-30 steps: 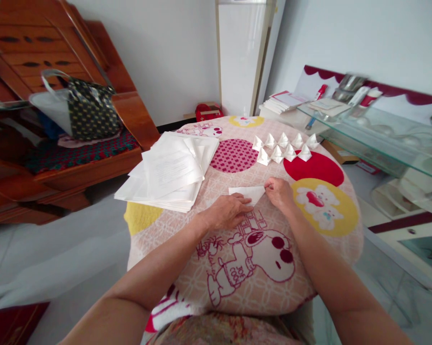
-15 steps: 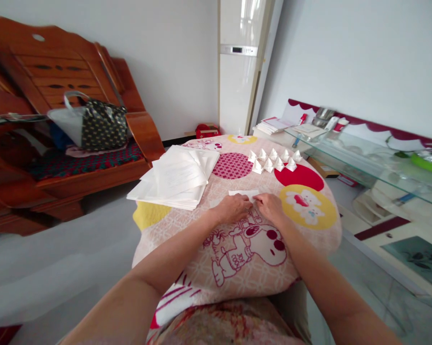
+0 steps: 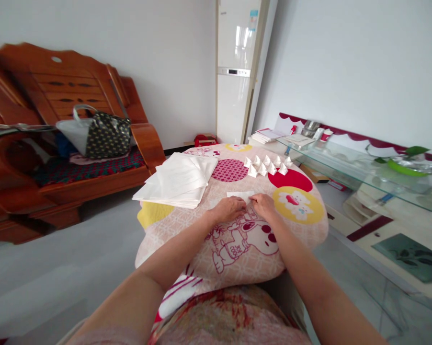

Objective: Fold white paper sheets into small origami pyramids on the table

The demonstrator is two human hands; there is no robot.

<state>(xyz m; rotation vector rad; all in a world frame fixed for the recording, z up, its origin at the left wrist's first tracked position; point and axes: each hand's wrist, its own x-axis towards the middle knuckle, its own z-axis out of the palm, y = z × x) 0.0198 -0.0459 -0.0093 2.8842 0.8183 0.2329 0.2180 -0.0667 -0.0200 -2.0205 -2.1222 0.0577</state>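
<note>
On the cloth-covered table (image 3: 198, 254) lies a small folded piece of white paper (image 3: 240, 194), partly hidden by my fingers. My left hand (image 3: 229, 209) rests over its left side, the fingers curled and pressed onto the paper. With bent fingers, my right hand (image 3: 263, 205) pinches the paper's right end. Beyond the hands stand several small folded paper shapes (image 3: 267, 166) with pointed tips, set in two rows. To the left is a loose stack of white paper sheets (image 3: 176, 179), its top sheets fanned at an angle.
A wooden bench (image 3: 94, 177) with a patterned bag (image 3: 108, 134) on it stands at the left. At the right is a glass-topped cabinet (image 3: 345, 158) holding papers, cups and a green-rimmed dish. A tall white air conditioner (image 3: 233, 100) fills the far corner.
The camera view has tilted up and shifted slightly, so the room sits lower in the picture. Both hands stay at the folded paper, with only slight finger movement.
</note>
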